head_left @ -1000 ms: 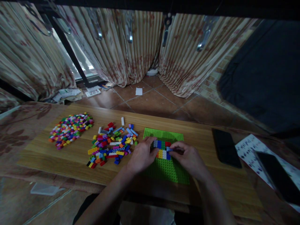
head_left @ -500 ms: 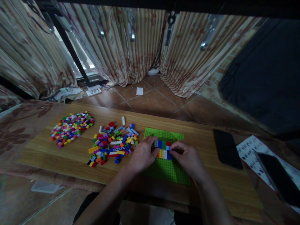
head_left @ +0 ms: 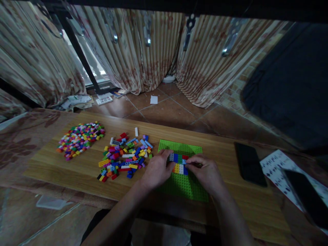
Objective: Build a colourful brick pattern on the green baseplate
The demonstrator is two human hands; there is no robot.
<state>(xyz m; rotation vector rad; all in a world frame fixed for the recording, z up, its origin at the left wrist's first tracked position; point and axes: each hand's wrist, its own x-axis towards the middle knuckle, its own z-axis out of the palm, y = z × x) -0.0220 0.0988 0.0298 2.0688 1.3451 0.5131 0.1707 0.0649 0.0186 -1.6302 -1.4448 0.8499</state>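
Observation:
A green studded baseplate (head_left: 189, 189) lies on the wooden table. On its middle sits a patch of toy bricks (head_left: 179, 168) in grey, blue, green, red, orange, yellow and white. My left hand (head_left: 156, 171) rests at the patch's left end, thumb and forefinger apart, touching the bricks there; its other fingers are hidden. From the right, my right hand (head_left: 205, 172) pinches a small light blue brick (head_left: 184, 161) against the patch, just below a red brick (head_left: 185, 157). Whether that brick is pressed fully down I cannot tell.
Left of the baseplate lies a loose heap of larger bricks (head_left: 125, 160). Farther left is a pile of small bricks (head_left: 81, 138). A dark phone (head_left: 249, 164) lies on the table's right side, near a printed sheet (head_left: 278, 171) and another dark device (head_left: 304, 193).
The view has shifted slightly, so everything sits a little farther right. Both hands keep nearly the same place on the bricks.

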